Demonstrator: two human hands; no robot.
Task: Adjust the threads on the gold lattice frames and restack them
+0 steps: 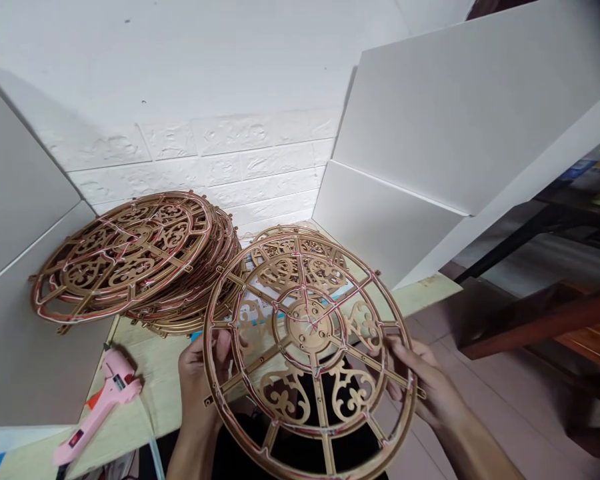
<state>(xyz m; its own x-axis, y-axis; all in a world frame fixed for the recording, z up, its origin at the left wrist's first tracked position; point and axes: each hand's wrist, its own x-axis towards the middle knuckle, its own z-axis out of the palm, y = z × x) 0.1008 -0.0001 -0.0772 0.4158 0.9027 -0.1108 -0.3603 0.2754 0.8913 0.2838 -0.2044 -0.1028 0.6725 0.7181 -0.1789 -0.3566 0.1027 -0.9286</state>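
A round gold openwork frame (313, 360), with spokes, scroll ornaments and red and white wires along its rings, is held up tilted in front of me. My left hand (205, 367) grips its left rim, the thumb showing inside the ring. On the opposite side my right hand (423, 377) has its fingers wrapped round the right rim. Behind it, a lower group of similar gold frames (300, 250) is partly hidden. To the left rises a tall, leaning stack of wired gold frames (130, 253).
A pink glue gun (103, 400) lies on the pale wooden table (155, 400), its cord trailing near the front edge. Grey-white panels (395, 220) stand at both sides, with a white brick-patterned wall (230, 160) behind. Brown wooden furniture (545, 327) is at the right.
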